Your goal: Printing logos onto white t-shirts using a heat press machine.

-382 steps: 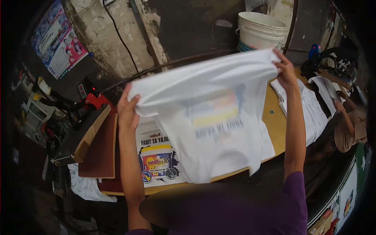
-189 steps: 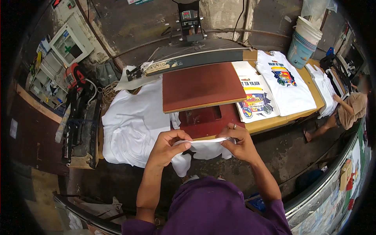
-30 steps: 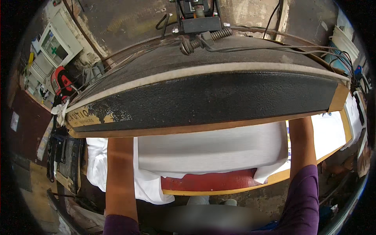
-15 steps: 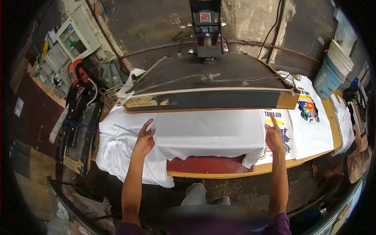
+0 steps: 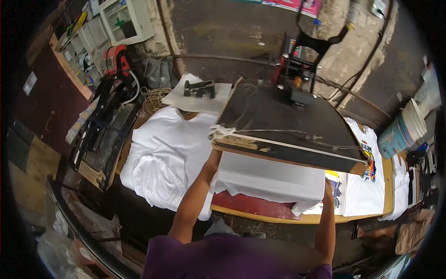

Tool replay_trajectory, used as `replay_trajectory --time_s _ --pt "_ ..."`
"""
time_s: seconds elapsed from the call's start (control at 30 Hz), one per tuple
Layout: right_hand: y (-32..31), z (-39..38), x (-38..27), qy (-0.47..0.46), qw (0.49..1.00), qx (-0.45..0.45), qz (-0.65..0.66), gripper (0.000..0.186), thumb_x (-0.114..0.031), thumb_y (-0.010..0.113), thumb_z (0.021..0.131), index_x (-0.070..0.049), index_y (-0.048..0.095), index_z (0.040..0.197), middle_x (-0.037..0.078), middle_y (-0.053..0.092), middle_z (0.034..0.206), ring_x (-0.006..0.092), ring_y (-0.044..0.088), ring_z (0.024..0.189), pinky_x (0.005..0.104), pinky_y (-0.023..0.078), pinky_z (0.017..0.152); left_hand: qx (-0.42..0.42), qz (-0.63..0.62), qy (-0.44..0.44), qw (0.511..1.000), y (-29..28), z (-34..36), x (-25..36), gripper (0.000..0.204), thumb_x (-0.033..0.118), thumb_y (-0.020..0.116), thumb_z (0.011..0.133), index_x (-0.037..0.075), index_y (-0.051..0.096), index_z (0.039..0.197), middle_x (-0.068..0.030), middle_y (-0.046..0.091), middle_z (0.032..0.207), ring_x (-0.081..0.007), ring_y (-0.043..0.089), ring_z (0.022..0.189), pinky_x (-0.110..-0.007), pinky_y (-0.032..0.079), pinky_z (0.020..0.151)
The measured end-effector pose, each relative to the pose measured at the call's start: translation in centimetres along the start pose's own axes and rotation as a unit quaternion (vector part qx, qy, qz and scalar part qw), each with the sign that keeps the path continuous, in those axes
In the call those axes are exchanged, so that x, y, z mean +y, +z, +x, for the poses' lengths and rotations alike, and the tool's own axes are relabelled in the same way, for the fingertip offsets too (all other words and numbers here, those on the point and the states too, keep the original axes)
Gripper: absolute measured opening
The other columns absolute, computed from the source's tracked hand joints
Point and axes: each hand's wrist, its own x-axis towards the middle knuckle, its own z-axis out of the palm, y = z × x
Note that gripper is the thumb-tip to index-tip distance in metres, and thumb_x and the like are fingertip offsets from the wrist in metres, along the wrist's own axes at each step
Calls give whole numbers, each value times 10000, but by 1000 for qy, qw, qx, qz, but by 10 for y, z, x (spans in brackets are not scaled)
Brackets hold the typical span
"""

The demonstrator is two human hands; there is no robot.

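A white shirt (image 5: pixel 272 175) lies over the red bed (image 5: pixel 253 204) of a heat press, its front hem hanging past the edge. Above it hangs the press's dark upper plate (image 5: pixel 283 123), a cord stretched along its front. My left hand (image 5: pixel 214 158) reaches under the plate's left front corner, beside the shirt's left side; its fingers are hidden. At the shirt's right edge, my right hand (image 5: pixel 328 189) is beneath the plate's front edge, next to a printed sheet (image 5: pixel 338 190). Its fingers do not show clearly either.
A heap of white shirts (image 5: pixel 162 162) lies left, and a printed white shirt (image 5: pixel 367 193) right. Behind the heap is a dark block (image 5: pixel 200 89) on white sheets. A second press (image 5: pixel 104 125) stands far left, a bucket (image 5: pixel 402 128) far right. Another person's arm (image 5: pixel 378 232) shows at lower right.
My hands have moved from open above the shirt's sides to under the plate's front edge. The view has shifted and tilted, so the plate now looks slanted and farther right.
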Motion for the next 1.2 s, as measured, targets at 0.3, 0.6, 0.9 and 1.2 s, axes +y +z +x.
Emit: replay_trajectory --time_s 0.3,0.6,0.9,1.2 --pt "-47 44 10 23 996 45 76 369 -346 458 955 -47 567 1141 65 603 1081 162 582 945 286 481 792 13 118 52 992 -57 31 72 392 -29 574 859 85 549 1233 -14 614 990 -65 545 774 -192 460 647" --pt "-15 40 -9 -68 983 -67 154 507 -323 453 947 -26 390 1354 100 526 1283 219 555 1097 347 472 914 -47 439 80 894 1 -6 116 648 -27 671 768 35 419 1362 -54 528 1212 -92 573 795 -232 444 585" --pt "-34 27 -58 -127 988 -20 82 500 120 573 737 21 523 1224 91 612 1081 161 592 881 267 495 773 -55 463 112 878 -73 -6 131 386 32 693 815 26 582 1184 -79 605 1141 -181 579 986 -323 508 822" --pt "-49 1 -78 -132 990 -46 3 675 73 628 704 -2 447 1349 118 617 1117 157 605 839 270 496 745 9 510 105 854 -37 -7 130 255 10 682 780 48 636 1028 -19 621 941 -133 569 826 -264 469 665"
